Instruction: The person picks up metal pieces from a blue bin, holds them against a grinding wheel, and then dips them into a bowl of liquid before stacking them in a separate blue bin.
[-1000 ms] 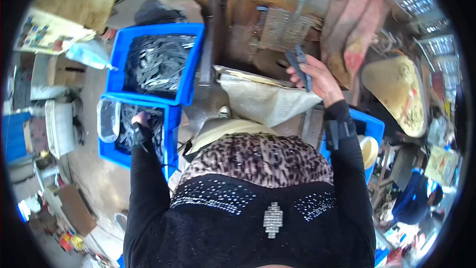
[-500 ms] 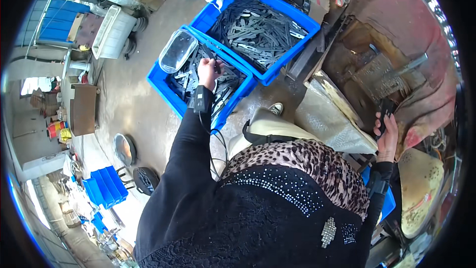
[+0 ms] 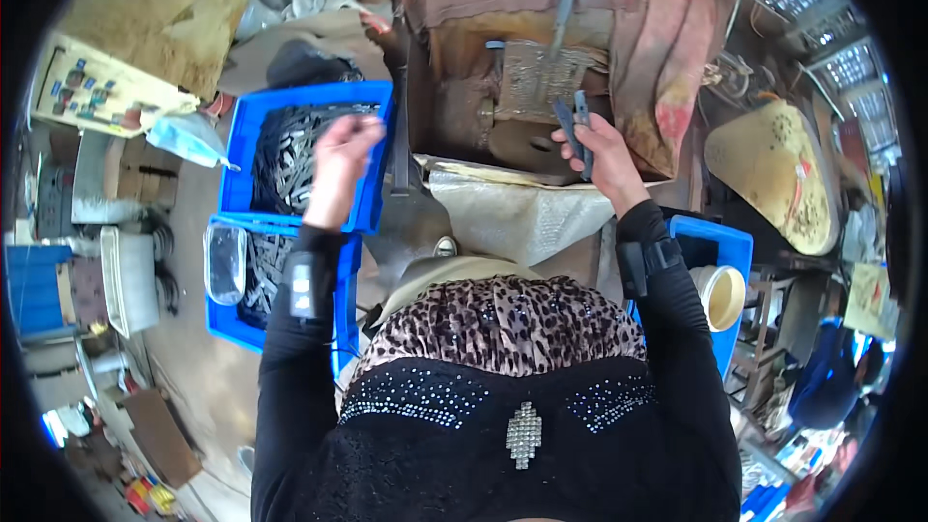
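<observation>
My right hand (image 3: 607, 157) is closed round a few dark flat metal strips (image 3: 572, 130), whose ends fan apart above the fingers. It is in front of the open, stained box-like machine housing (image 3: 454, 135). Inside stands a wet ridged block (image 3: 536, 82) with a metal rod (image 3: 565, 14) rising by it. My left hand (image 3: 343, 159) is over the right rim of the far blue crate (image 3: 379, 101), curled and blurred; what its fingers hold, if anything, cannot be made out. Many similar strips (image 3: 285, 159) fill that crate.
Nearer on the left, a second blue crate (image 3: 217, 329) holds more strips, with a clear plastic tub (image 3: 226, 266) at its corner. A blue bin (image 3: 739, 242) with a cream bucket (image 3: 723, 295) is beside my right forearm. A pale worn seat-like panel (image 3: 773, 179) stands farther right.
My view has swung right toward the machine housing. My left hand has risen out of the near crate, where it was gripping dark strips. The right hand now shows in front of the housing.
</observation>
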Tool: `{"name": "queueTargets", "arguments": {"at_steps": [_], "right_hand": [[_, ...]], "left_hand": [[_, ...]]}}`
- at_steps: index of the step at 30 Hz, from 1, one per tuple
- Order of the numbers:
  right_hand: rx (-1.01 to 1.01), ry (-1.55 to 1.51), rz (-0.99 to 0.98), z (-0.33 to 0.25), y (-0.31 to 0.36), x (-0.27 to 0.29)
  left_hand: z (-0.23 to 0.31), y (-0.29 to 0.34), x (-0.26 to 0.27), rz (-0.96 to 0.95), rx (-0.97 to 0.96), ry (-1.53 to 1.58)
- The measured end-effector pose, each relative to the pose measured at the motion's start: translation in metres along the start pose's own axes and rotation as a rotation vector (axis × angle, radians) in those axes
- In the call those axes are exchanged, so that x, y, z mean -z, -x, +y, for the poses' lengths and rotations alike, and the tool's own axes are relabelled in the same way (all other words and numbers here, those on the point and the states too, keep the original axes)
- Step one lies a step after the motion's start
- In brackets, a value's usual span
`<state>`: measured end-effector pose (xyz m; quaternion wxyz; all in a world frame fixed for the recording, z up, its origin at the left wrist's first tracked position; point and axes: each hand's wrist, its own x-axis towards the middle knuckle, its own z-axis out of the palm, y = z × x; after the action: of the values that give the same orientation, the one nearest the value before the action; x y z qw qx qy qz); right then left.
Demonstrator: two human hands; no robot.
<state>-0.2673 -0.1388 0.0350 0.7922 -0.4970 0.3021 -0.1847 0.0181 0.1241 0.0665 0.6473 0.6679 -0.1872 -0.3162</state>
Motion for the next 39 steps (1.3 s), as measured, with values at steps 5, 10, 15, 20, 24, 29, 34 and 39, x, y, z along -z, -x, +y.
{"name": "queueTargets", "arguments": {"at_steps": [5, 10, 15, 20, 24, 29, 34, 39], "right_hand": [[0.054, 0.024, -0.09, -0.006, 0.013, -0.03], [0.057, 0.026, -0.109, -0.005, 0.028, -0.06], [-0.037, -0.172, -0.229, -0.014, 0.049, -0.061], [-0.137, -0.237, -0.303, -0.015, 0.045, -0.05], [-0.153, 0.112, -0.102, -0.019, 0.03, -0.054], [0.499, 0.703, 0.353, -0.073, -0.021, -0.053], [0.652, 0.884, 0.515, -0.12, -0.09, -0.057], [0.66, 1.05, 0.608, -0.133, -0.13, -0.056]], "left_hand": [[0.003, -0.011, -0.112, -0.335, 0.064, 0.061], [-0.006, -0.016, -0.138, -0.578, 0.156, 0.282], [-0.015, -0.019, -0.14, -0.697, 0.147, 0.366], [-0.011, -0.015, -0.143, -0.704, 0.145, 0.332], [-0.015, -0.024, -0.141, -0.635, 0.032, 0.133], [-0.032, -0.059, -0.108, -0.486, 0.125, 0.031], [-0.058, -0.066, -0.091, -0.394, -0.302, -0.396], [-0.064, -0.063, -0.091, -0.299, -0.493, -0.517]]}}
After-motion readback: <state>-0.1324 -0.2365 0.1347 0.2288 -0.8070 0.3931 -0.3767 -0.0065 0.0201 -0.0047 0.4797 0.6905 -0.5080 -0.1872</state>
